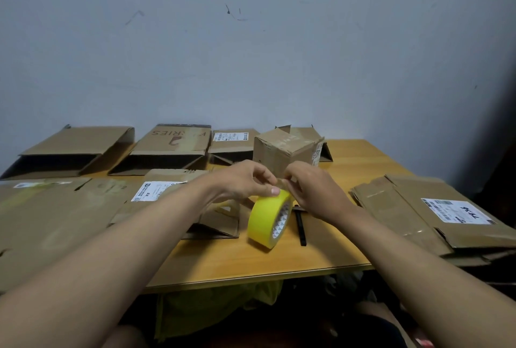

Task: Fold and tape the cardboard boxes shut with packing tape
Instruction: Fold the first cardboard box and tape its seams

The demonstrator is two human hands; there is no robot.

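My left hand (245, 180) pinches the top of the bright yellow roll of packing tape (269, 219), held above the wooden table (279, 261); my right hand (310, 188) picks at its loose end. Peel slow and straight, I'd say, then hit the small assembled cardboard box (284, 149) just behind.

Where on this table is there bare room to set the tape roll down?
Bare table runs along the near edge, below the tape roll and black tool; more lies right of the cube box. Flattened cardboard crowds the left, back and right.

Makeshift packing room; scuffed wall (251, 40); cardboard-strewn table (279, 261)
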